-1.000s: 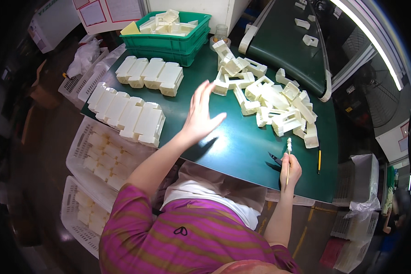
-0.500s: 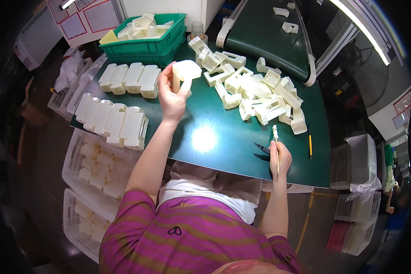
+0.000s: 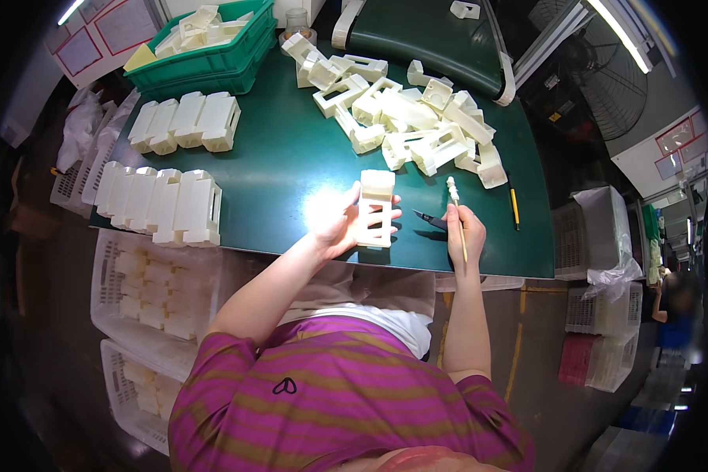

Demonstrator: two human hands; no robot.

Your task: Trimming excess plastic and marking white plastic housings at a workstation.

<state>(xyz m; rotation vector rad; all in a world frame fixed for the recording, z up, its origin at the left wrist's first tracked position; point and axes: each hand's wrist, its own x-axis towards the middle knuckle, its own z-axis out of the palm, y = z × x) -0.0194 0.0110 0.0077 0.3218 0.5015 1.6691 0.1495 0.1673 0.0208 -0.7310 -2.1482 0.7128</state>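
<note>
My left hand [image 3: 338,224] is closed around a cream plastic frame-like part [image 3: 378,186] above the table's front. Its thumb lies along the part's left side, and fingers show through the openings. The part stands lengthwise, its solid block end pointing away from me. To the right, my right hand [image 3: 467,234] grips a thin wooden stick [image 3: 453,190] with a lumpy white tip, pointing up and away. A dark craft knife [image 3: 431,221] lies on the table between the hands, its handle end close to my right fingers.
Loose cream parts [image 3: 405,114] are heaped at the back middle, before a green conveyor belt [image 3: 425,39]. Two rows of parts [image 3: 185,122] line the left side. Stacked green crates [image 3: 204,67] stand behind. A yellow pen-like tool [image 3: 514,206] lies right. White baskets [image 3: 102,275] sit below left.
My left hand has brought the cream part down, toward me and to the right, turning its open frame into view. My right hand still holds the stick, now closer to the knife.
</note>
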